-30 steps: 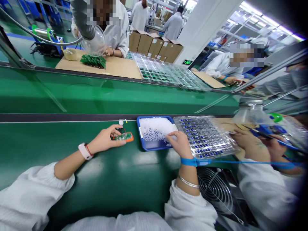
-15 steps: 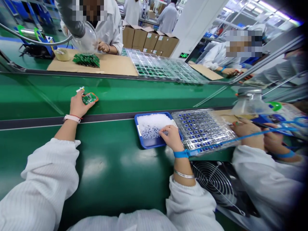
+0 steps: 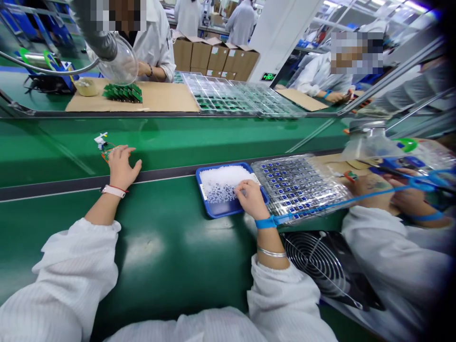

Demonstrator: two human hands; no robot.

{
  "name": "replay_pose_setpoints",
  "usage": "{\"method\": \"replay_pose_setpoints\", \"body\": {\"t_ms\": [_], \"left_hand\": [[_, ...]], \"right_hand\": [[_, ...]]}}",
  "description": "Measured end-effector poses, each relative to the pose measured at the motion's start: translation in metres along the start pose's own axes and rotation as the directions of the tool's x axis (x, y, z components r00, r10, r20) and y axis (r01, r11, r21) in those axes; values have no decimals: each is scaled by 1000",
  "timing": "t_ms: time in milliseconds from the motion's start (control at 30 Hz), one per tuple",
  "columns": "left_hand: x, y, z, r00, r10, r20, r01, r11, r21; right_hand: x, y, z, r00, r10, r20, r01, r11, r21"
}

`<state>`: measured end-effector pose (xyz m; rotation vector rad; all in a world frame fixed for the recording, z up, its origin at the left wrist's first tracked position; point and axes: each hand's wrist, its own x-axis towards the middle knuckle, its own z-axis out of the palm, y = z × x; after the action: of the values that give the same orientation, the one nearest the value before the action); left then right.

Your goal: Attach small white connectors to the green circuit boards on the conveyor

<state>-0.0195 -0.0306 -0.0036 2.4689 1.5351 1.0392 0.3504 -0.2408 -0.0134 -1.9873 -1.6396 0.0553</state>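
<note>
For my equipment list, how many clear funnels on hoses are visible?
2: one clear funnel upper left, above green boards; another at right, past the silvery tray. More may be hidden.

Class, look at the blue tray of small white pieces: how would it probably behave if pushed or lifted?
The blue tray would probably slide rather than tip, being wide and shallow. Its straight rim suggests it is fairly stiff. The white pieces look loose and heaped toward the far side, so a jolt or tilt could make them shift or spill.
</note>
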Motion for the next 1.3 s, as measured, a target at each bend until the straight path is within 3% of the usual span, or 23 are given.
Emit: {"method": "replay_pose_setpoints", "body": {"t_ms": [167, 500, 800, 1300], "left_hand": [[-23, 17, -1, 995, 68, 75, -67, 998, -14], [-63, 22, -24, 976, 148, 158, -145, 989, -33], [-65, 22, -25, 972, 103, 210, -102, 995, -15], [-67, 21, -23, 969, 65, 239, -65, 998, -8]], "right_hand": [[-4, 5, -15, 999, 20, 37, -21, 1000, 16], [-9, -15, -19, 952, -71, 298, 52, 996, 71], [-10, -12, -24, 950, -36, 312, 43, 999, -15], [-11, -8, -34, 957, -56, 286, 55, 998, 12]]}}
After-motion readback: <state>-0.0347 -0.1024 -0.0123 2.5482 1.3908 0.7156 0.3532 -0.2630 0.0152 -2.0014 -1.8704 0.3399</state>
